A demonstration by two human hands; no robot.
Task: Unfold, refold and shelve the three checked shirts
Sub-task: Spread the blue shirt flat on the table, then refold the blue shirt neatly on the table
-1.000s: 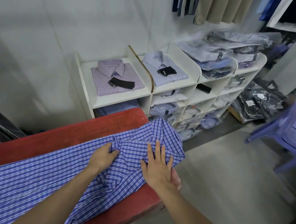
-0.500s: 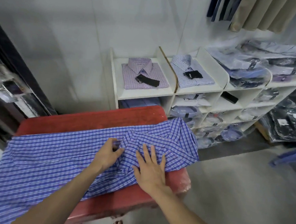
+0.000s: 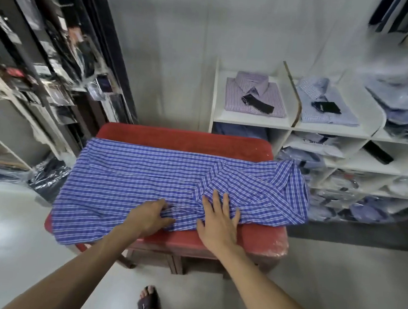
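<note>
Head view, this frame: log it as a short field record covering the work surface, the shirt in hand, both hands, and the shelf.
surface: red padded bench
shirt in work: blue checked shirt, spread across the bench, sleeve folded over
left hand: pinching a fold at the near edge
right hand: flat, fingers spread, pressing cloth
shelf top: white shelf unit holds folded lilac checked shirt and folded light blue checked shirt
</note>
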